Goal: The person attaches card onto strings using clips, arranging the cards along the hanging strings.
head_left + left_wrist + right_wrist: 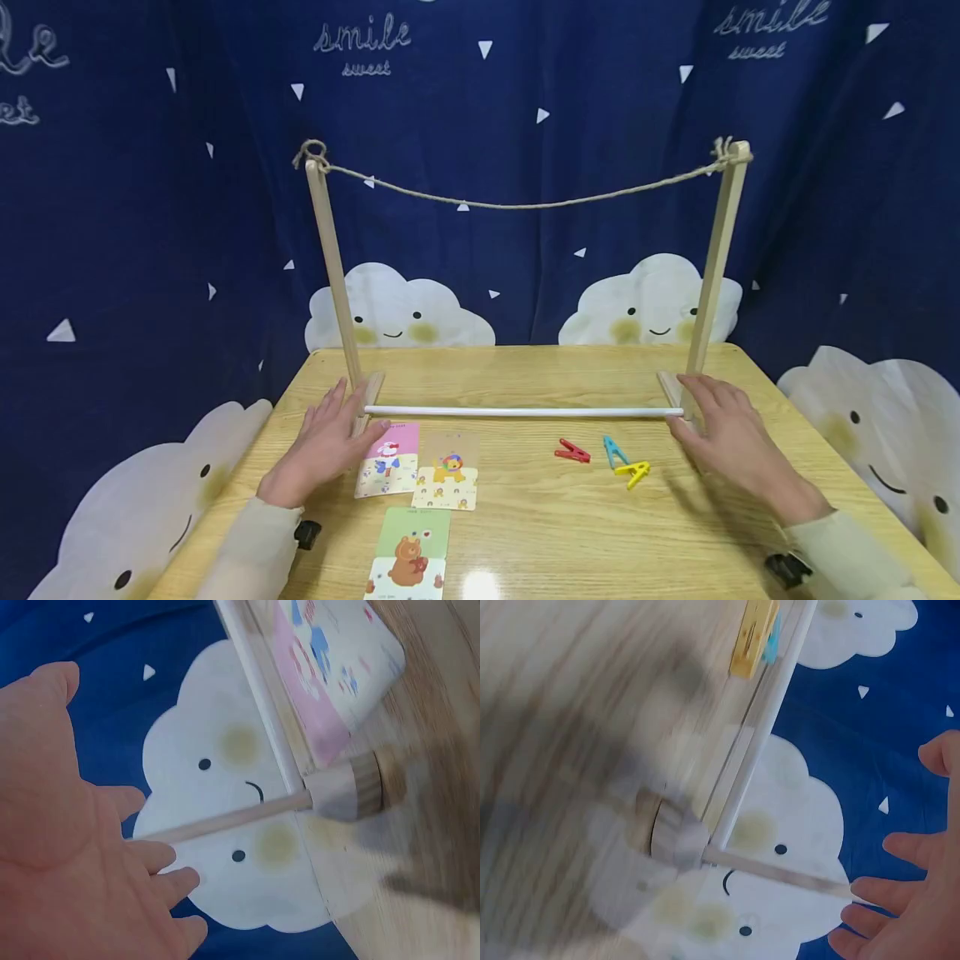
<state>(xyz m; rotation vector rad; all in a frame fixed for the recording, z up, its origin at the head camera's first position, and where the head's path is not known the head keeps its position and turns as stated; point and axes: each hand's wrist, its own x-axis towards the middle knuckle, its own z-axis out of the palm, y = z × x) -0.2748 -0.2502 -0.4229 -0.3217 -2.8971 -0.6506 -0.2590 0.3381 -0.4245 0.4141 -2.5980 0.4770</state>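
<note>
A wooden stand has a left post (335, 267) and a right post (717, 267), with a twine rope (517, 206) tied between their tops. Low down, a white rod (525, 412) joins the two bases. My left hand (326, 442) is beside the left base, fingers spread and the palm bare in the left wrist view. At the right base my right hand (731, 437) has its fingers extended, holding nothing. Near the left hand lie a pink card (388, 467), a tan lion card (447, 475) and a green bear card (408, 554).
Red (573, 451), blue (615, 451) and yellow (633, 473) clothespins lie on the wooden table (555, 533) in front of the rod, towards the right. A dark blue curtain (517, 275) with white clouds hangs behind and around the table.
</note>
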